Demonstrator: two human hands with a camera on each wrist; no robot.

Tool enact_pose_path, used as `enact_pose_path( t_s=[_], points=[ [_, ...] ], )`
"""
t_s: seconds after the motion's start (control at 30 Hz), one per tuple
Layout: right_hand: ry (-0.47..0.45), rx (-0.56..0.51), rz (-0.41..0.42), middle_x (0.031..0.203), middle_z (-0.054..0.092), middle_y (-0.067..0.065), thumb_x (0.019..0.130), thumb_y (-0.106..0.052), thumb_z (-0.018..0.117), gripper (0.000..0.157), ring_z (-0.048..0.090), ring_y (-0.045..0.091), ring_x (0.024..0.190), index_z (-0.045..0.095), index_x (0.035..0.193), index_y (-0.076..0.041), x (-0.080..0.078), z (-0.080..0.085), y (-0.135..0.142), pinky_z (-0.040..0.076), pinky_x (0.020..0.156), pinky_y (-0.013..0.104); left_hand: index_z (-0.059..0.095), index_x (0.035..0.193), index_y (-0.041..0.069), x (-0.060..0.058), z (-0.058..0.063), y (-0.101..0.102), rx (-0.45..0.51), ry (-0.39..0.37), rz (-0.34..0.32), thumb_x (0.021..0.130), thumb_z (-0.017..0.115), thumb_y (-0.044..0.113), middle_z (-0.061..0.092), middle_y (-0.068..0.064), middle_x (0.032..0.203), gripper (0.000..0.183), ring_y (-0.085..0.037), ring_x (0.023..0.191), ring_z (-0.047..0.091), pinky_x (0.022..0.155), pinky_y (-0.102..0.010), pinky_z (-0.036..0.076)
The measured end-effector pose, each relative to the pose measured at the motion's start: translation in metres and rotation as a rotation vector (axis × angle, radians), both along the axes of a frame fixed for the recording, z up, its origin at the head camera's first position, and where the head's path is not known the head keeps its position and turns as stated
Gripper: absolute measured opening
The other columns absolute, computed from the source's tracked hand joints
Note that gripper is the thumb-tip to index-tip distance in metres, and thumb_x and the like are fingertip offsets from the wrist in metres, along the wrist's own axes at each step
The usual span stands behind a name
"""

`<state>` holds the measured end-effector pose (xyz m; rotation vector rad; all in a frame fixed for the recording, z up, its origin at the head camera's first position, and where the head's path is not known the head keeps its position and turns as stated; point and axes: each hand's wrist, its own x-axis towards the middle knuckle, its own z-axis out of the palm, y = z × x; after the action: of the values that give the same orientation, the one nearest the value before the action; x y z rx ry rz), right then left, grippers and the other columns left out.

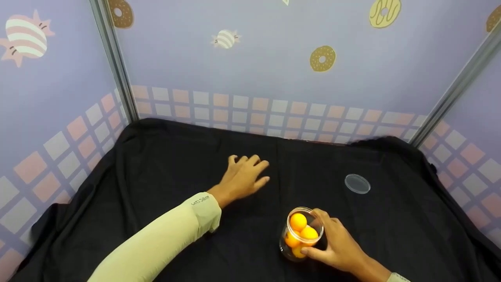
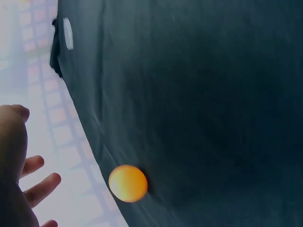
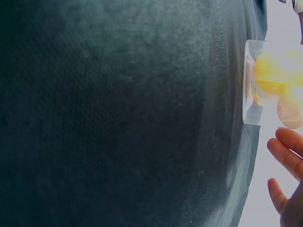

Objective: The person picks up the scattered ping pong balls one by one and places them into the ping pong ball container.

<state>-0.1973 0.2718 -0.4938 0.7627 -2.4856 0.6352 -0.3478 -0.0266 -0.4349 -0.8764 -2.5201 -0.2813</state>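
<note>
My right hand (image 1: 338, 244) holds a clear jar (image 1: 289, 253) by its near right side, thumb in front and fingers behind the rim. Inside the jar are several orange balls (image 1: 298, 222), like table tennis balls. In the right wrist view the jar's base (image 3: 246, 85) rests on the cloth. My left hand (image 1: 243, 175) reaches over the middle of the cloth, its fingers spread and slightly bent, holding nothing. A single orange ball (image 2: 128, 183) lies on the cloth near it in the left wrist view; the head view does not show this ball.
A round clear lid (image 1: 357, 184) lies flat at the right, beyond the jar. Black cloth (image 1: 176, 164) with folds covers the table. Patterned panels (image 1: 250, 70) stand at the back and both sides, with metal posts (image 1: 117, 58) at the corners.
</note>
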Motion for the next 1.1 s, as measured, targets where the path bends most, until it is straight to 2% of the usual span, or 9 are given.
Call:
enact_pose_path(
  t_s=[0.27, 0.5, 0.63, 0.83, 1.1],
  points=[
    [0.005, 0.003, -0.006, 0.106, 0.066, -0.022, 0.070, -0.056, 0.088, 0.089, 0.062, 0.004, 0.094, 0.050, 0.142, -0.019, 0.000, 0.001, 0.000, 0.050, 0.085, 0.040, 0.062, 0.132, 0.023, -0.021, -0.020, -0.015, -0.019, -0.053, 0.087, 0.098, 0.063, 0.048, 0.064, -0.006, 0.124, 0.042, -0.033, 0.104, 0.063, 0.099, -0.065, 0.038],
    [0.006, 0.006, 0.005, 0.106, 0.066, -0.022, 0.071, -0.056, 0.087, 0.089, 0.062, 0.003, 0.094, 0.050, 0.142, -0.017, 0.000, 0.001, 0.000, 0.050, 0.086, 0.040, 0.058, 0.138, 0.025, -0.028, -0.038, -0.028, -0.054, -0.154, 0.162, 0.097, 0.064, 0.050, 0.061, -0.009, 0.133, 0.049, -0.037, 0.109, 0.062, 0.100, -0.069, 0.036],
    [0.003, 0.000, 0.001, 0.106, 0.065, -0.023, 0.070, -0.057, 0.087, 0.089, 0.062, 0.003, 0.094, 0.050, 0.141, -0.018, 0.001, 0.000, 0.000, 0.050, 0.086, 0.040, 0.058, 0.140, 0.025, -0.030, -0.044, -0.034, -0.061, -0.173, 0.197, 0.096, 0.065, 0.049, 0.062, -0.010, 0.134, 0.051, -0.038, 0.108, 0.062, 0.097, -0.068, 0.036],
    [0.003, 0.002, -0.003, 0.107, 0.065, -0.023, 0.070, -0.057, 0.087, 0.089, 0.062, 0.005, 0.094, 0.050, 0.141, -0.020, 0.001, 0.000, -0.001, 0.050, 0.085, 0.041, 0.057, 0.139, 0.024, -0.032, -0.051, -0.039, -0.091, -0.174, 0.214, 0.097, 0.065, 0.049, 0.064, -0.009, 0.127, 0.050, -0.037, 0.101, 0.062, 0.092, -0.064, 0.037],
    [-0.013, -0.001, -0.007, 0.107, 0.065, -0.024, 0.070, -0.057, 0.087, 0.089, 0.062, 0.004, 0.095, 0.050, 0.142, -0.020, 0.001, 0.000, 0.000, 0.050, 0.086, 0.040, 0.059, 0.135, 0.024, -0.032, -0.055, -0.039, -0.130, -0.197, 0.193, 0.098, 0.064, 0.044, 0.069, -0.007, 0.121, 0.042, -0.036, 0.102, 0.064, 0.096, -0.069, 0.038]
  ],
)
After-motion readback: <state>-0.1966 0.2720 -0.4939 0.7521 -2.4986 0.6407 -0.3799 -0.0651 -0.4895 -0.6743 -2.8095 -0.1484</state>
